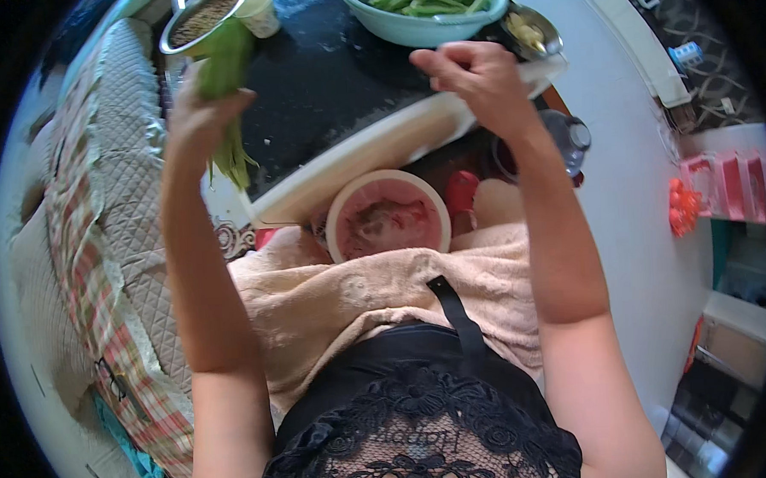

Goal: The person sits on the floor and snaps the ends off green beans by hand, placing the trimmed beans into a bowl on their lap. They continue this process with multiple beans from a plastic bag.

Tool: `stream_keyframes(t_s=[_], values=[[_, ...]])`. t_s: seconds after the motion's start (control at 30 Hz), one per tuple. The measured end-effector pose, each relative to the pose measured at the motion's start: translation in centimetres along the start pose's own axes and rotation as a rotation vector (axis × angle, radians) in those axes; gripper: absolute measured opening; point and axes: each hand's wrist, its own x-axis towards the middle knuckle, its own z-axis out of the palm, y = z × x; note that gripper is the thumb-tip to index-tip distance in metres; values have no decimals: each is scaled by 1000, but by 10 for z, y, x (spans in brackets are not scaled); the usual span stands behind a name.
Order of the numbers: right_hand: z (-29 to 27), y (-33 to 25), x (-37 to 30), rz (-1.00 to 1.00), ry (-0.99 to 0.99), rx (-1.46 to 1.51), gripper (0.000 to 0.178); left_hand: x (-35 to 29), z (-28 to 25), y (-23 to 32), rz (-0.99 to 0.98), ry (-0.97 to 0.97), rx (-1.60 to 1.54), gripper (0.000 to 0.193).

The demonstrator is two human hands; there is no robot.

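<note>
My left hand, smeared a little by motion, grips a bunch of green beans over the table's left side. The bunch's thin pale ends dangle below my fist. At the right, my right hand is closed, its fingers curled and thumb side toward the middle; what it holds, if anything, cannot be made out. Just beyond it stands a light blue basin heaped with green beans. A metal bowl with pale yellowish pieces sits right of the basin.
The black tabletop has a raised white edge. A metal bowl of grain-like bits and a paper cup stand at the far left. Below the edge is a pinkish bucket near my lap blanket. A quilted sofa lies left.
</note>
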Motion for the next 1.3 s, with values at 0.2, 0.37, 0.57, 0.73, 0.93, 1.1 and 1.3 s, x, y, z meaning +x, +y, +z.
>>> stream_keyframes(t_s=[0.2, 0.37, 0.57, 0.73, 0.93, 1.1, 1.3], values=[[-1, -18, -6, 0, 6, 248, 38, 29, 66, -4, 135, -362, 993, 41], [14, -20, -8, -60, 29, 236, 29, 41, 94, -31, 168, -347, 872, 76], [10, -29, -5, -92, 20, 227, 27, 24, 89, -57, 242, -232, 642, 71], [11, -25, -5, -57, 39, 235, 27, 10, 86, -64, 295, -119, 602, 31], [5, -17, -2, 23, 94, 222, 24, 9, 96, -60, 294, 23, 658, 15], [10, -16, 2, 28, 117, 431, 11, 11, 75, -37, 297, 94, 562, 14], [5, -12, 3, 278, 100, 721, 23, -13, 58, 25, 199, -21, -65, 16]])
